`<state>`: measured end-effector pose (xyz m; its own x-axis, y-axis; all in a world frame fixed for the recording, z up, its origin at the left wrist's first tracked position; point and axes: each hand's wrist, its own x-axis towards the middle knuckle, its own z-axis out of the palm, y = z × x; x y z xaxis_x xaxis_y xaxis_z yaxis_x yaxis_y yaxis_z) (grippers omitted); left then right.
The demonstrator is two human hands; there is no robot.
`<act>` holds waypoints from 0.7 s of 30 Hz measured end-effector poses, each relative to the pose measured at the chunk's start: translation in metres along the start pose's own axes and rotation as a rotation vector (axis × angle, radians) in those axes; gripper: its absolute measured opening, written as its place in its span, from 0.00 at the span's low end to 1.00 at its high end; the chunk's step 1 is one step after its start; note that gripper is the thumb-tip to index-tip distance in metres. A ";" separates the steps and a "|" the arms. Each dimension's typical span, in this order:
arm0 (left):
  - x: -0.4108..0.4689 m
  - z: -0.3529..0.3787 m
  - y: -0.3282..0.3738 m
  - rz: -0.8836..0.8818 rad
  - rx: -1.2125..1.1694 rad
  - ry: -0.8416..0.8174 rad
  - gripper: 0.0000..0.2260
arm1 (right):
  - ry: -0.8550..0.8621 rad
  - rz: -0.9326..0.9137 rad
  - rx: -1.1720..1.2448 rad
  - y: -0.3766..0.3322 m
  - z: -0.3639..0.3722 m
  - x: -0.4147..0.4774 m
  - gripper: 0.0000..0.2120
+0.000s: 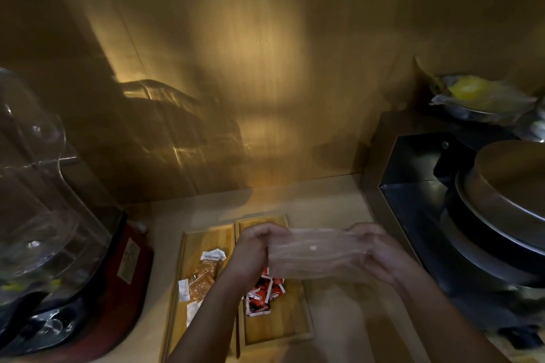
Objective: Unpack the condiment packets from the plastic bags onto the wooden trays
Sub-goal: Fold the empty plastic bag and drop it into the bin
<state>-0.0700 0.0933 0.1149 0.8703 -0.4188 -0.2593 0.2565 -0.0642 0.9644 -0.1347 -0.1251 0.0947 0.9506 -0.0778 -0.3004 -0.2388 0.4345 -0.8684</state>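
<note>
Left flank: clear domed container [38, 186] on a red base [124, 283], beside the left tray [203, 237].
Right flank: dark metal unit [413, 215] with stacked pans [507, 200].
Rear: wooden wall [250, 82].
Open counter [333, 206]: bare strip behind and right of the trays.

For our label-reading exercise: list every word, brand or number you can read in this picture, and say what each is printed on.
None can be read.
Brown and white packets: print too blurred.
Red and black packets: white marks, unreadable.
Label on the red base: too small and dark.
</note>
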 end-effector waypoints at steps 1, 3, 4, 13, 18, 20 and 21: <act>0.000 0.000 0.000 -0.004 -0.004 0.005 0.22 | 0.024 -0.013 -0.055 0.000 0.001 0.002 0.20; -0.002 0.002 0.000 0.003 0.005 0.022 0.24 | 0.045 -0.046 -0.186 0.003 0.003 0.005 0.24; -0.001 0.001 -0.001 0.006 0.007 0.041 0.24 | 0.054 -0.065 -0.244 0.003 0.005 0.006 0.24; 0.007 -0.011 -0.020 -0.471 -0.225 -0.213 0.25 | 0.027 -0.201 -0.561 0.000 0.004 0.012 0.29; 0.005 -0.010 -0.032 -0.526 -0.163 -0.379 0.30 | 0.068 -0.237 -0.511 -0.001 0.008 0.012 0.29; 0.006 -0.009 -0.033 -0.466 -0.097 -0.323 0.26 | 0.120 -0.225 -0.391 -0.001 0.009 0.009 0.25; 0.007 -0.010 -0.032 -0.428 -0.056 -0.276 0.23 | 0.128 -0.212 -0.292 -0.001 0.009 0.009 0.22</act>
<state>-0.0683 0.1014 0.0823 0.5412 -0.5895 -0.5997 0.5941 -0.2366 0.7688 -0.1241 -0.1182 0.0961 0.9570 -0.2582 -0.1325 -0.1031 0.1244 -0.9869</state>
